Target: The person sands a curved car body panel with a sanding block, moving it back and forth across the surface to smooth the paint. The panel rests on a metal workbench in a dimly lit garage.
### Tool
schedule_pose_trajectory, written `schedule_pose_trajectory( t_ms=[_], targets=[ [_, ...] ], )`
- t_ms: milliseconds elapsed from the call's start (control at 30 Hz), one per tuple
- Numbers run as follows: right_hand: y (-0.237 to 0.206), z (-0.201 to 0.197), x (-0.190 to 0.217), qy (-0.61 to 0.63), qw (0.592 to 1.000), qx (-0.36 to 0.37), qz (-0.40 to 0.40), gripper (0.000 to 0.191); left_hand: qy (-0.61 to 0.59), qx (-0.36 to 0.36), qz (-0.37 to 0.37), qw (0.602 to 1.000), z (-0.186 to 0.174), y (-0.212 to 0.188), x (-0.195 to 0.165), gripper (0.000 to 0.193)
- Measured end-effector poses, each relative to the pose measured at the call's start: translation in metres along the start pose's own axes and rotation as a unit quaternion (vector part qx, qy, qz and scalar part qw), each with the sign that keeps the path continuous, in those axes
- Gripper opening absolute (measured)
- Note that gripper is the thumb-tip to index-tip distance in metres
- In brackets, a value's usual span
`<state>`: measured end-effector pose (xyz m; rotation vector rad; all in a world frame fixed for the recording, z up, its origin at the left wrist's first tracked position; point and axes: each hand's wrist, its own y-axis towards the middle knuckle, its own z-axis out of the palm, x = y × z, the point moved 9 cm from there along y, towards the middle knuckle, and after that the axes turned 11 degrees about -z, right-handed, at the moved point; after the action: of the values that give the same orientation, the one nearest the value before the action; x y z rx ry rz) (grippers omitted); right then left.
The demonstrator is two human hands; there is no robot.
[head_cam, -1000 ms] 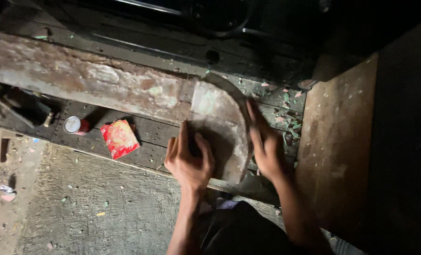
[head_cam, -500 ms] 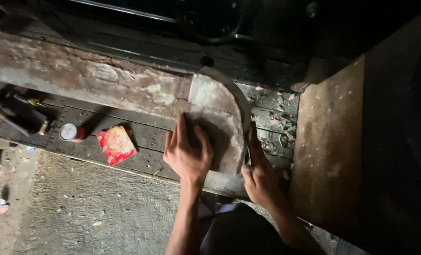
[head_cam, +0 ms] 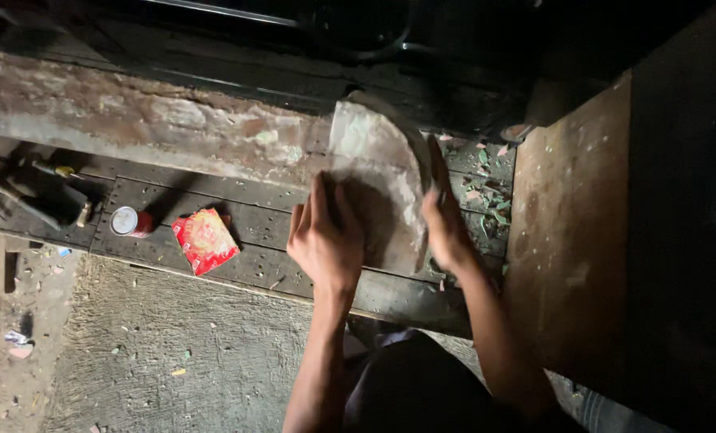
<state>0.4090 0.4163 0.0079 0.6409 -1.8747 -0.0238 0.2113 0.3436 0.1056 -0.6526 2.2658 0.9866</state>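
Left hand (head_cam: 326, 240) flat, fingers spread; right hand (head_cam: 446, 228) edge-on, fingers extended.

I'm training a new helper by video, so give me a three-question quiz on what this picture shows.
1. True or false: the left hand lies flat on the pale curved panel.
2. Where is the right hand? A) on the panel's right edge B) on the small round can C) on the red packet
3. Fill in: the red packet lies between the small round can and the ____ hand.

Key: 1 true; 2 A; 3 left. Whether the right hand holds a tool cannot be told.
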Motion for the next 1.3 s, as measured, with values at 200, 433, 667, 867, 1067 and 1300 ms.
schedule_pose_trajectory(
  t_ms=[200,433,667,867,1067,1300],
  targets=[
    [0.009,-0.01,-0.084,0.262,0.948,-0.088,0.155,0.089,0.021,-0.004,-0.007,1.0,-0.002,-0.001,-0.001,0.029],
    [0.047,-0.012,-0.053,0.227,0.954,-0.163,0.104,0.069,-0.001,-0.012,0.017,1.0,-0.006,0.0,-0.005,0.028],
    [0.041,-0.002,-0.02,0.164,0.982,-0.094,-0.006,0.065,0.013,-0.005,0.013,1.0,-0.006,0.0,0.002,0.028],
    [-0.008,0.005,-0.046,0.06,0.986,-0.147,0.051,0.071,0.002,-0.004,0.014,1.0,-0.007,0.002,0.001,0.028],
    [0.023,0.008,-0.025,0.09,0.99,-0.102,-0.026,0.079,0.022,-0.01,0.026,0.999,-0.012,0.0,-0.001,0.027],
    [0.033,0.002,0.024,0.07,0.992,-0.091,-0.046,0.077,-0.001,0.004,0.021,1.0,-0.011,-0.004,0.002,0.032]
  ],
)
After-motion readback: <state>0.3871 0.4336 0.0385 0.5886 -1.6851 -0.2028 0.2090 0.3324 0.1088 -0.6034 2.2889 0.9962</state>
